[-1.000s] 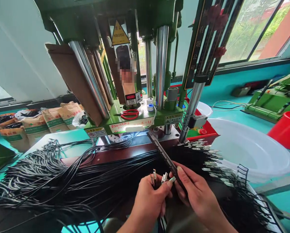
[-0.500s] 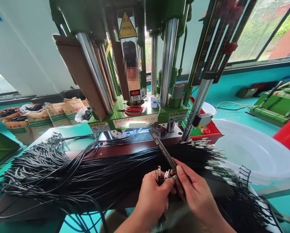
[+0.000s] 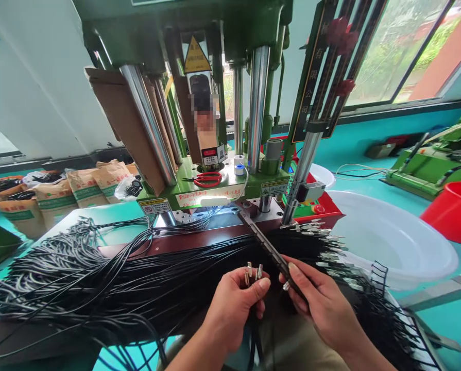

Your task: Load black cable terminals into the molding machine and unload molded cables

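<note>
My left hand [image 3: 228,306] is closed around a small bunch of black cables with metal plugs [image 3: 259,271] on their ends. The plugs stick up above its thumb and fingers, and the cables hang below the palm. In my right hand [image 3: 323,301] is a long, narrow dark metal bar [image 3: 267,247] with notches along it, gripped near its lower end. One silvery plug [image 3: 286,285] shows beside the bar, by the right fingers; whether it is seated in the bar I cannot tell. The bar's far end points toward the press bed [image 3: 224,220].
A green press [image 3: 191,198] with steel columns stands ahead, red-handled snips [image 3: 207,179] on its ledge. Black cables [image 3: 137,278] cover the table, their plug ends [image 3: 330,250] at the right. Beyond sit a white tub [image 3: 400,247] and red bucket [image 3: 452,216]; paper sacks [image 3: 56,203] stand left.
My hands have drawn apart, the left with its plugs moving away from the bar. The right hand still grips the bar, and a plug now shows beside it. The view has shifted slightly.
</note>
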`<state>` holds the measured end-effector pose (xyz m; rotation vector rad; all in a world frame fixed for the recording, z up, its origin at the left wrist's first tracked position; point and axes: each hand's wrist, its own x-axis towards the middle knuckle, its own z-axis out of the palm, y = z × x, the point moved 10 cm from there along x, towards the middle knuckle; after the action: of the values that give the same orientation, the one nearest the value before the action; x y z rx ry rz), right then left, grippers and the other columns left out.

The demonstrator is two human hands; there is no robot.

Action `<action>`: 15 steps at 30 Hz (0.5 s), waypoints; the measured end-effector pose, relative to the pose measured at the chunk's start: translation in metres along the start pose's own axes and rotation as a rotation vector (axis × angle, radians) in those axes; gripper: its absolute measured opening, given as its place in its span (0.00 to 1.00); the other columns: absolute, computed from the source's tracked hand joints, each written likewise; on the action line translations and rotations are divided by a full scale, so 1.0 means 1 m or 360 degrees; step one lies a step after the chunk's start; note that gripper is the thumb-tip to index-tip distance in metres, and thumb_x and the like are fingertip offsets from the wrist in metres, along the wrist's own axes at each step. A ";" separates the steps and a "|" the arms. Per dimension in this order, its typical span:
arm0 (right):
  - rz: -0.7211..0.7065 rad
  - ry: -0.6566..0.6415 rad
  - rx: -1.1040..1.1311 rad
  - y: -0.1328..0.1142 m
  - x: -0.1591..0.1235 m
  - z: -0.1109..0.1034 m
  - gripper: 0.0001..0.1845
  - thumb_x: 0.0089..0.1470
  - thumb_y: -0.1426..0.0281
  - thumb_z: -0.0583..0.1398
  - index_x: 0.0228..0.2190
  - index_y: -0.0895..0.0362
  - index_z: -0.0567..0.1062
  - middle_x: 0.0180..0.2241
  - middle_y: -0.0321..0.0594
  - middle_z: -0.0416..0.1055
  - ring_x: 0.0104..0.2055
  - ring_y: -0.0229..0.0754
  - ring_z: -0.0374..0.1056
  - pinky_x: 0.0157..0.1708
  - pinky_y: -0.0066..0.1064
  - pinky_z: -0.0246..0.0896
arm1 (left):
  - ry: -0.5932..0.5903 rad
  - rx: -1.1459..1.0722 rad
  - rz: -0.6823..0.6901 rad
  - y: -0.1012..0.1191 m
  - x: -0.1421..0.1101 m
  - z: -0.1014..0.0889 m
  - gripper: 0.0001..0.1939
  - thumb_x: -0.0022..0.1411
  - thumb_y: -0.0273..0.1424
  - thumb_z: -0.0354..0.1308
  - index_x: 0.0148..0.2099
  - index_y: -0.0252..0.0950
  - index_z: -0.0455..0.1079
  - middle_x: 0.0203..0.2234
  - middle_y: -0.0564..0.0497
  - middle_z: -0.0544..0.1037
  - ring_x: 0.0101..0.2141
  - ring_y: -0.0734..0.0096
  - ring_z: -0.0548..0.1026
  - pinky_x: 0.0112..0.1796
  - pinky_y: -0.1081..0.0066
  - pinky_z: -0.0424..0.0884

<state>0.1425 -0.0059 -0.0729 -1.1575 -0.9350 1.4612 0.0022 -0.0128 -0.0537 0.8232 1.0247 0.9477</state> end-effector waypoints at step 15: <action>-0.0086 -0.0188 -0.0191 -0.008 0.000 0.015 0.29 0.55 0.52 0.58 0.52 0.57 0.71 0.21 0.32 0.58 0.19 0.30 0.47 0.16 0.23 0.40 | -0.0072 0.0136 -0.0111 -0.010 0.006 0.018 0.20 0.49 0.45 0.64 0.28 0.35 0.62 0.13 0.61 0.58 0.12 0.84 0.52 0.14 0.77 0.45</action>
<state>0.1299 -0.0039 -0.0617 -1.1327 -1.1402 1.4584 0.0226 -0.0130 -0.0587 0.8703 1.0538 0.8273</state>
